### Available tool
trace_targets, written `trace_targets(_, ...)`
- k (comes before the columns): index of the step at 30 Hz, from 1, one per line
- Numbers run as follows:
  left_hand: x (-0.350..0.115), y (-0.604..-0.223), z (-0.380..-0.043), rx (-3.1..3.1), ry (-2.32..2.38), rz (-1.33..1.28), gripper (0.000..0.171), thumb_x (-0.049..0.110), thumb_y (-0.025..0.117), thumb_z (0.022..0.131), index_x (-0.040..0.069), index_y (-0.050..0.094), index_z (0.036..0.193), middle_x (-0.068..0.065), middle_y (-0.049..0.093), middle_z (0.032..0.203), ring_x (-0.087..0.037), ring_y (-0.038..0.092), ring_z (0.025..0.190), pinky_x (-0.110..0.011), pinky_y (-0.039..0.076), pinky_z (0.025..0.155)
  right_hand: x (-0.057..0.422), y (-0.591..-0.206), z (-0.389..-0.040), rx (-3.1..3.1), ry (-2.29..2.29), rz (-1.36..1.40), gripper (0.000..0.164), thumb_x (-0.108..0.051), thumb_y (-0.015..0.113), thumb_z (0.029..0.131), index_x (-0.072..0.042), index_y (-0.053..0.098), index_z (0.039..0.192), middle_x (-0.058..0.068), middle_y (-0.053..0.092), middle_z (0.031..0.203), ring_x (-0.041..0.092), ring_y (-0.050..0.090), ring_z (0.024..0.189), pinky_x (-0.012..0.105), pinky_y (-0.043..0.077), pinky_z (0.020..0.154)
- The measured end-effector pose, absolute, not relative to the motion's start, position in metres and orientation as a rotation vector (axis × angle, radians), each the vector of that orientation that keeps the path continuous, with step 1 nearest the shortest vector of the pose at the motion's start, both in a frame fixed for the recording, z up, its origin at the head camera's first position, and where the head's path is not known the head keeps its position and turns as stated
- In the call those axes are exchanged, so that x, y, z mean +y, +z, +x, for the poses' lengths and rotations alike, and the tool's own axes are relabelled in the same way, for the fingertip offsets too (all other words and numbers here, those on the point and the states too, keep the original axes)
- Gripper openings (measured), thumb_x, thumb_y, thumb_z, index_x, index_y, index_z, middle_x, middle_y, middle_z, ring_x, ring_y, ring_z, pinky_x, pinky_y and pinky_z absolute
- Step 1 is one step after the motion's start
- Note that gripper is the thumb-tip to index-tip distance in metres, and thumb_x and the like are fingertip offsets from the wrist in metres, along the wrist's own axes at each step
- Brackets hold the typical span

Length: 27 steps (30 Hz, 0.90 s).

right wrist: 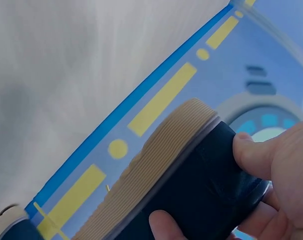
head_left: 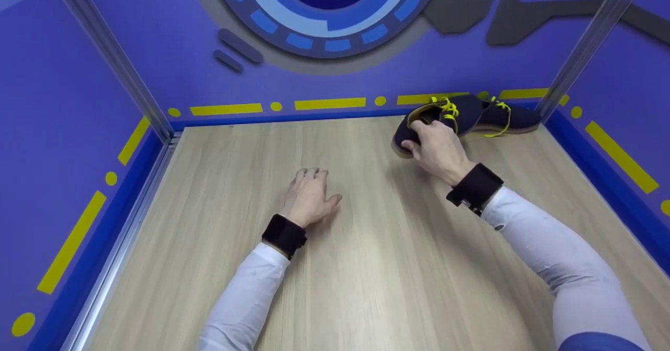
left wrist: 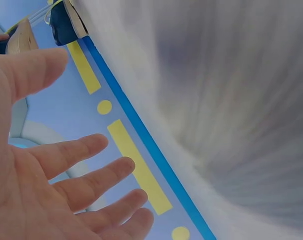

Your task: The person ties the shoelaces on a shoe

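Navy-dark, the low lace-up shoe with bright yellow laces [head_left: 468,111] is where I find the right hand [head_left: 438,149] from my remote seat: it grasps the heel end, thumb on the outside, fingers reaching into the collar. I see this shoe at the far right of the pale wood-grain tabletop [head_left: 340,267], tilted, its ribbed tan sole [right wrist: 159,155] facing the right wrist camera and its heel raised off the wood. Behind its toe, a matching dark shoe with yellow laces [head_left: 518,118] rests near the back right corner, close to the purple-blue panel wall [head_left: 324,84] with yellow dashes; I cannot tell whether the pair touch. My left hand [head_left: 309,196] is released, fingers loosely extended and thumb spread away, well apart from both shoes, over the middle of the tabletop; whether it touches the wood, I cannot tell. Black wristbands [head_left: 284,235] circle both wrists, over white sleeves [head_left: 549,241].
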<state>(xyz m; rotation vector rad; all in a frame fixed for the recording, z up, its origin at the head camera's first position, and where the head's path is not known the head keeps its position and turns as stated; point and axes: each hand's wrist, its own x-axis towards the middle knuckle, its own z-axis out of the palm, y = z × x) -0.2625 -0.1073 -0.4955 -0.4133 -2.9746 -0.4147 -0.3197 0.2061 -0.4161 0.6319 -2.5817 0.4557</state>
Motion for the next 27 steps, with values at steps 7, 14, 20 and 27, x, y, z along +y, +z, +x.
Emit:
trace_targets(7,-0.100,-0.491,-0.264,-2.895,-0.508,-0.426,0.070,0.052,0.055,0.107,-0.006,0.058,0.145,-0.025,0.062,0.144,-0.043,0.055,0.137,-0.052,0.046,0.114,0.191,-0.418,-0.299,-2.540,0.505,0.775,0.031,-0.026,0.082,0.095,-0.002,0.067,0.108,0.020,0.073,0.094,0.041,0.065,0.084,0.057,0.053,0.072)
trace_targets(14,-0.094,-0.480,-0.264,-2.863,-0.691,-0.402,0.074,0.060,0.042,0.110,-0.003,0.065,0.139,-0.023,0.071,0.130,-0.039,0.069,0.119,-0.049,0.055,0.103,0.178,-0.423,-0.280,-2.488,0.541,0.922,0.028,-0.025,0.082,0.094,-0.004,0.068,0.105,0.014,0.074,0.091,0.036,0.063,0.080,0.051,0.053,0.070)
trace_targets(20,-0.088,-0.469,-0.266,-2.826,-0.816,-0.449,0.076,0.064,0.036,0.110,0.001,0.069,0.134,-0.020,0.074,0.127,-0.037,0.072,0.115,-0.048,0.056,0.100,0.169,-0.425,-0.270,-2.454,0.528,1.028,0.027,-0.023,0.085,0.092,-0.007,0.067,0.102,0.010,0.071,0.086,0.033,0.060,0.075,0.046,0.051,0.067)
trace_targets(27,-0.082,-0.457,-0.269,-2.709,-0.877,-0.522,0.061,0.056,0.041,0.111,0.011,0.078,0.093,-0.002,0.066,0.072,-0.025,0.066,0.071,-0.042,0.053,0.067,0.160,-0.430,-0.258,-2.408,0.452,1.217,0.024,-0.022,0.083,0.094,-0.008,0.065,0.099,0.005,0.069,0.084,0.027,0.055,0.074,0.041,0.049,0.064)
